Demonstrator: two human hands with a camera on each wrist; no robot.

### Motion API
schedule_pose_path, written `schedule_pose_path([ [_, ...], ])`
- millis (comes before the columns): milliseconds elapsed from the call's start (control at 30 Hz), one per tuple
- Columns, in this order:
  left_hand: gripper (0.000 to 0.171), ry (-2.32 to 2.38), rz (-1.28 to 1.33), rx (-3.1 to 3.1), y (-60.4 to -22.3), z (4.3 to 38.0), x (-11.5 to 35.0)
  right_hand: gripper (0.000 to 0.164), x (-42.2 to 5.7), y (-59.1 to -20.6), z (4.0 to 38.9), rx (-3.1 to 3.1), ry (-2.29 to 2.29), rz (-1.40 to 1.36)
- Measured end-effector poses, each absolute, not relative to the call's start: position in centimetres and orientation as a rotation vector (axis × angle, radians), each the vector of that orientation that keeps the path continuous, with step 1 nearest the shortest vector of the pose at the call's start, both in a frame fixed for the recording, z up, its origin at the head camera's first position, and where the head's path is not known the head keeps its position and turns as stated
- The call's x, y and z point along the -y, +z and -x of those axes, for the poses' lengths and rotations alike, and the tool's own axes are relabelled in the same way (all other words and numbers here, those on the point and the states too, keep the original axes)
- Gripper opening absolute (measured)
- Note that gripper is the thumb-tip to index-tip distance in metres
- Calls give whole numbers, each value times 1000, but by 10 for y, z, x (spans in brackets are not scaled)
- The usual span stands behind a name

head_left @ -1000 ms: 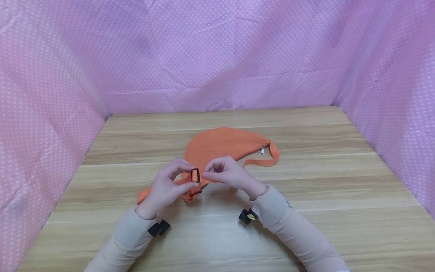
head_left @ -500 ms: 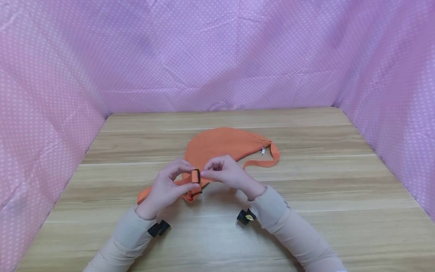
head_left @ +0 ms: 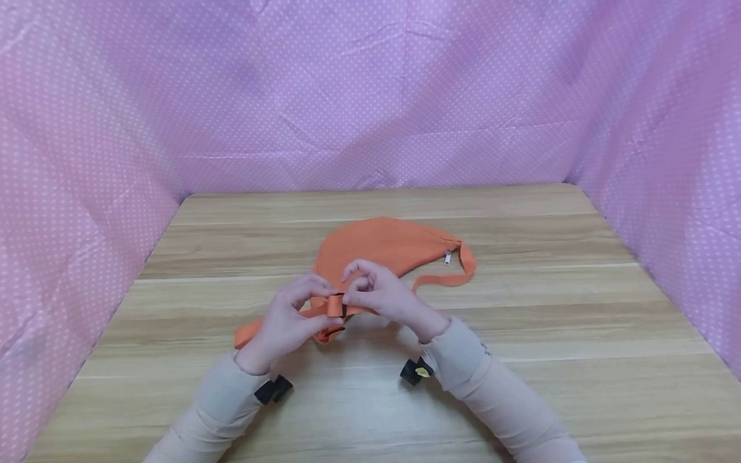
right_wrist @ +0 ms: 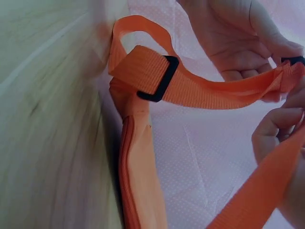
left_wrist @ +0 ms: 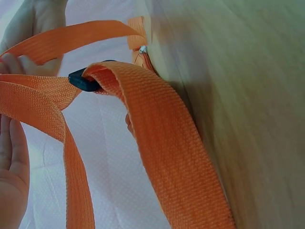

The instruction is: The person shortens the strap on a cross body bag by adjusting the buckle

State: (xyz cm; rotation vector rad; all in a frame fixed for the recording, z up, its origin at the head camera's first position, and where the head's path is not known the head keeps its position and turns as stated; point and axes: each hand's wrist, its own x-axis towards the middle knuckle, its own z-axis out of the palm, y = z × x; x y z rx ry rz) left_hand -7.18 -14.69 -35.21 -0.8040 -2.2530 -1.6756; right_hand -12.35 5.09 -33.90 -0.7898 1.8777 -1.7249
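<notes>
Left hand (head_left: 287, 321) pinches buckle (right_wrist: 292, 61); right hand (head_left: 383, 298) pinches strap (head_left: 335, 306) beside it. Strap may slide back if right hand slips, or jam if twisted.

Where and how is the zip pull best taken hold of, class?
Probably by the free end of the zip pull, pinched from above: it juts beyond the near edge of the bag, with the strap curving round its right and near sides.

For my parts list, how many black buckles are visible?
2: one buckle at the left hand, the second on the strap near the bag. More may be hidden.
</notes>
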Motion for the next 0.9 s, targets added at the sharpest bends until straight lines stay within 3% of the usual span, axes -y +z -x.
schedule_pose_path([
  [467,30,-1730,708,2264,-346,72,151,17,-84,-347,141,-1926,-1660,859],
  [900,34,-1740,701,2277,-349,74,149,14,-74,-340,139,-1924,-1682,853],
])
